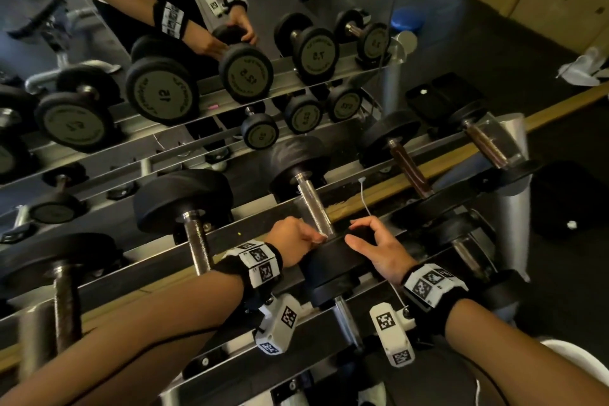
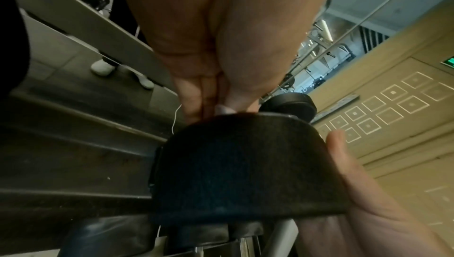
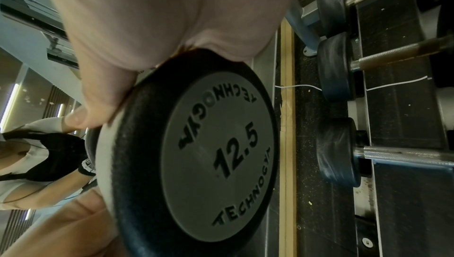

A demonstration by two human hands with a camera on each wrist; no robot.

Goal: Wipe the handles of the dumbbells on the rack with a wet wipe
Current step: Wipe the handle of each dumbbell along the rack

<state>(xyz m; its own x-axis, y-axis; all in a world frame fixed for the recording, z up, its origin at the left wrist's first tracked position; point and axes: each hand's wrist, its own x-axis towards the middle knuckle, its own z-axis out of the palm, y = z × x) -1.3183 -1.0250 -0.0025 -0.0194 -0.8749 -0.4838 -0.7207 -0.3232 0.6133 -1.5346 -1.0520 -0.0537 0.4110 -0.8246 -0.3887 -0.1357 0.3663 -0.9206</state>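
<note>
A 12.5 dumbbell lies on the top tier of the rack, its knurled steel handle pointing away from me. My left hand has its fingertips at the near end of that handle, just above the near head. Thumb and fingers pinch a small pale wad, seemingly the wet wipe. My right hand rests its palm on the rim of the same head, fingers arched and apart, holding nothing.
Neighbouring dumbbells lie close on both sides, one handle to the left and a rusty one to the right. Another handle sits on the tier below. A mirror stands right behind the rack. A white cord hangs there.
</note>
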